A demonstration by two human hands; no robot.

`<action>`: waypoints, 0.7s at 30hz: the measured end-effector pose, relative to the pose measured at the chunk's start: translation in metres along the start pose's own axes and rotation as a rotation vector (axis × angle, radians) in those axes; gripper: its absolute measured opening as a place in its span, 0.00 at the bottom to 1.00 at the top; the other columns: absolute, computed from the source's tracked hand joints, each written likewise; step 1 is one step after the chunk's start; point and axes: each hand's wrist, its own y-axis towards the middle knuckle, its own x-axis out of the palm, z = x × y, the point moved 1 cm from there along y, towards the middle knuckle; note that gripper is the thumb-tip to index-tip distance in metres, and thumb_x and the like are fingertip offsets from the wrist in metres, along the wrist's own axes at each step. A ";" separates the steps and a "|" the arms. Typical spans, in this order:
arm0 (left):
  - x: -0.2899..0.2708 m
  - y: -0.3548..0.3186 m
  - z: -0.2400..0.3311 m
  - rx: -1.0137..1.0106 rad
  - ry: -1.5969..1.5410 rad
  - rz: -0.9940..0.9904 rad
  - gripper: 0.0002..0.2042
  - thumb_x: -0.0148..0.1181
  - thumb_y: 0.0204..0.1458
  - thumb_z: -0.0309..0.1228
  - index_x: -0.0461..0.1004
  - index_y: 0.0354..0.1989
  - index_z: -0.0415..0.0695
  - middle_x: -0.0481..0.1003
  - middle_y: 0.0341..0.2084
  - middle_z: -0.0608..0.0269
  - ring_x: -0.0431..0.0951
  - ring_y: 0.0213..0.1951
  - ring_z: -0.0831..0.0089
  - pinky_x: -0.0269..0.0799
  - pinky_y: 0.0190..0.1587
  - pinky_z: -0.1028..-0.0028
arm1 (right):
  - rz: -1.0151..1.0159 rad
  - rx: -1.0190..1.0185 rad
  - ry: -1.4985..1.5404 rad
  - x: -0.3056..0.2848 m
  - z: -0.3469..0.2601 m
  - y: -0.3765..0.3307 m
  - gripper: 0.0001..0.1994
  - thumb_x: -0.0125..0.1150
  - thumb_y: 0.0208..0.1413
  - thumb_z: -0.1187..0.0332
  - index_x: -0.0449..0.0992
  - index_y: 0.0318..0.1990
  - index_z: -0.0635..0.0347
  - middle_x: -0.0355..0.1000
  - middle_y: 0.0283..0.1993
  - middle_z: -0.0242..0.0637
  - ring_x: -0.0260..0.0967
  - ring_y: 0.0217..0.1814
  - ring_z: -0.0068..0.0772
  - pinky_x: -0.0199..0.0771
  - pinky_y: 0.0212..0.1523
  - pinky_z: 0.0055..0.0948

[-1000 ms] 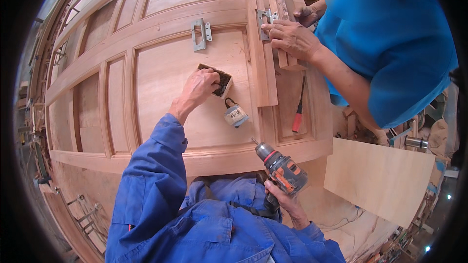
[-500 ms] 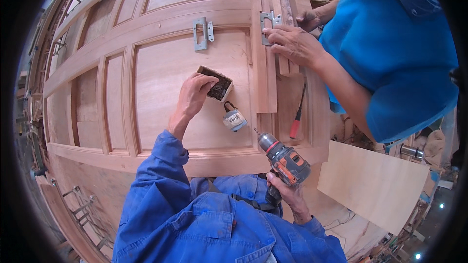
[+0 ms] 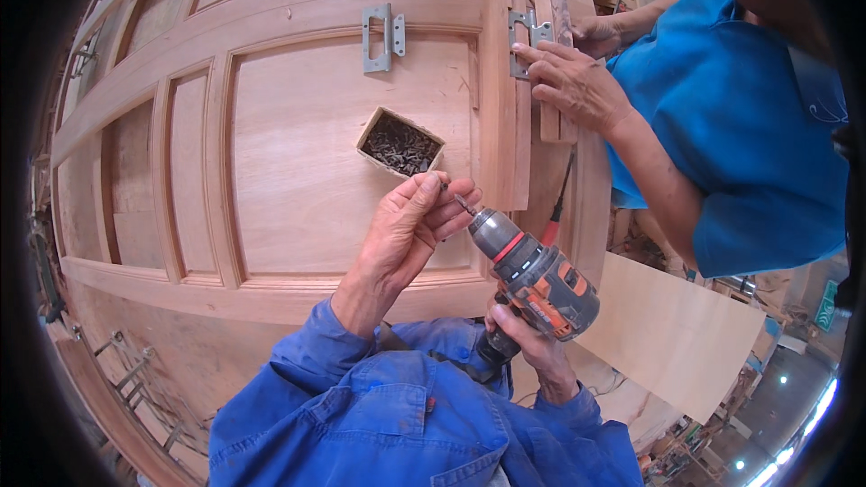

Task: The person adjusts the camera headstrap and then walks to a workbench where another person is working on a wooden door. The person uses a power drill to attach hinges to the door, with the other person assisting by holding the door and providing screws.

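Note:
My left hand (image 3: 403, 233) is pinched by thumb and forefinger on a small dark screw (image 3: 443, 187), its other fingers loosely spread. The screw is close to the bit of a cordless drill (image 3: 538, 280), which my right hand (image 3: 528, 340) grips by its handle, pointing up and left. Just beyond my left hand stands an open box (image 3: 377, 160) full of dark screws. A co-worker's hand (image 3: 582, 86) presses a metal hinge (image 3: 518, 43) against the edge of a wooden strip (image 3: 498, 108). Another hinge (image 3: 378, 38) lies on the panelled wooden door (image 3: 298, 162).
A red-handled screwdriver (image 3: 554, 221) lies right of the strip, partly behind the drill. The co-worker in blue (image 3: 722, 117) leans in from the right. A pale plywood sheet (image 3: 672, 334) is low at the right, and a timber beam (image 3: 117, 406) at the lower left.
My left hand has come out of the screw box with a screw and moved towards the drill bit. The drill has risen slightly. The tape measure is now hidden behind my hand.

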 end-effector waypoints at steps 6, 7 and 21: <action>0.007 -0.002 0.000 -0.018 0.067 0.014 0.11 0.57 0.67 0.37 0.75 0.49 0.44 0.81 0.48 0.53 0.82 0.52 0.65 0.84 0.49 0.70 | 0.059 0.056 0.165 0.006 -0.009 0.005 0.08 0.66 0.60 0.74 0.75 0.45 0.61 0.74 0.35 0.29 0.73 0.36 0.20 0.76 0.37 0.25; 0.007 -0.002 0.000 -0.016 0.093 0.022 0.10 0.57 0.67 0.37 0.75 0.49 0.44 0.81 0.48 0.53 0.82 0.51 0.66 0.84 0.48 0.71 | 0.061 0.065 0.214 0.007 -0.010 0.006 0.08 0.65 0.60 0.74 0.75 0.45 0.61 0.74 0.34 0.30 0.73 0.36 0.20 0.76 0.38 0.25; 0.020 0.010 -0.008 0.186 0.442 -0.126 0.09 0.56 0.68 0.34 0.75 0.45 0.41 0.83 0.43 0.53 0.84 0.48 0.66 0.82 0.52 0.68 | -0.063 0.166 0.596 -0.014 -0.009 0.005 0.19 0.61 0.60 0.70 0.71 0.56 0.70 0.71 0.30 0.39 0.71 0.31 0.31 0.75 0.39 0.35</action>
